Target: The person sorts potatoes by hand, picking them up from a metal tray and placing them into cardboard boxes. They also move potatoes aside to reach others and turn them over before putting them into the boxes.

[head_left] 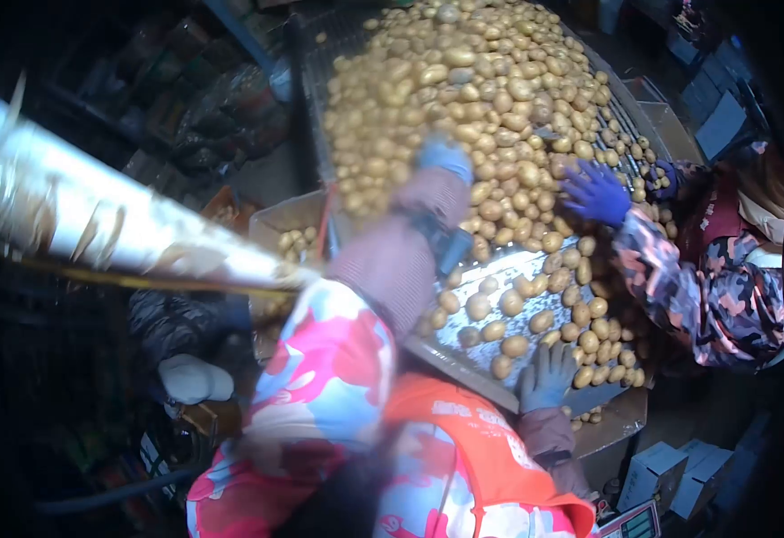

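Observation:
A large heap of potatoes (508, 99) covers the sorting table. My left hand (446, 160), in a blue glove, reaches far into the heap's near side; its fingers are smeared by motion and partly hidden, so I cannot see a grip. My right hand (549, 377), in a grey-blue glove, lies with fingers stretched out at the table's near end, beside several loose potatoes (593, 345). Nothing shows in it. Between my hands, a bare metal surface (472, 309) shows under scattered potatoes.
A co-worker's purple-gloved hand (596, 193) touches the heap from the right. Cardboard boxes with potatoes stand at the left (289, 215) and under the near end (611, 430). A thick pale pole (132, 202) slants in from the left. A scale display (638, 524) is at bottom right.

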